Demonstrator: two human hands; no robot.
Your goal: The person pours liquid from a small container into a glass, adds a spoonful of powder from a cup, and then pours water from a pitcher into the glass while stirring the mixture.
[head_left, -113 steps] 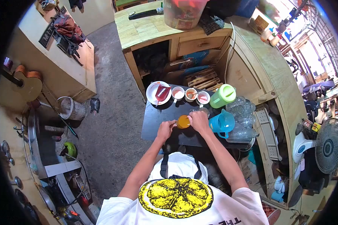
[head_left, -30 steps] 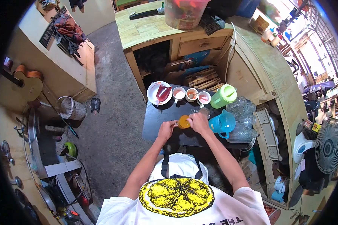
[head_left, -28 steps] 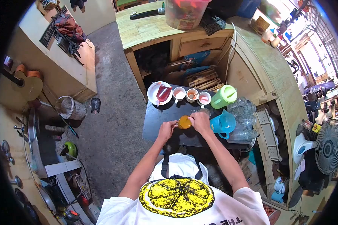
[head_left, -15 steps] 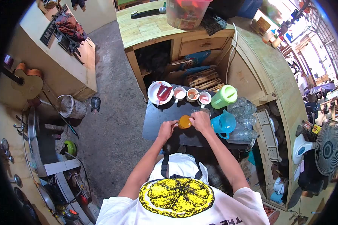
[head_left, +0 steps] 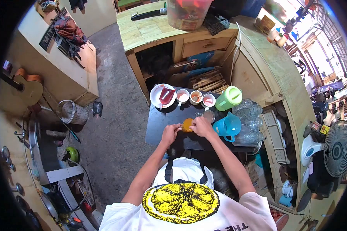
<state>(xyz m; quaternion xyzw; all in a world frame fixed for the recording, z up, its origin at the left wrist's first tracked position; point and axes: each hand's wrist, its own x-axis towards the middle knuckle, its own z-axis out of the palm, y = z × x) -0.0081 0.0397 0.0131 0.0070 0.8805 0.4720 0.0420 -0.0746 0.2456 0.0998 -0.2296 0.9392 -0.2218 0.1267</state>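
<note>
Near the front edge of the dark table is a glass of orange drink. My left hand has its fingers closed at the left side of this glass. On the other side, my right hand is closed at the rim, partly covering the glass; whether it holds some small thing there is hidden. Another glass stands just behind my right hand. To the right are a blue pitcher and a green lidded pitcher.
A white bowl with a red packet and three white cups line the table's back edge. Several clear glasses crowd its right end. Behind stands a wooden counter; a fan is far right.
My right hand has shifted slightly left over the glass of orange drink, and more of the glass behind it shows. The whole view has moved a little.
</note>
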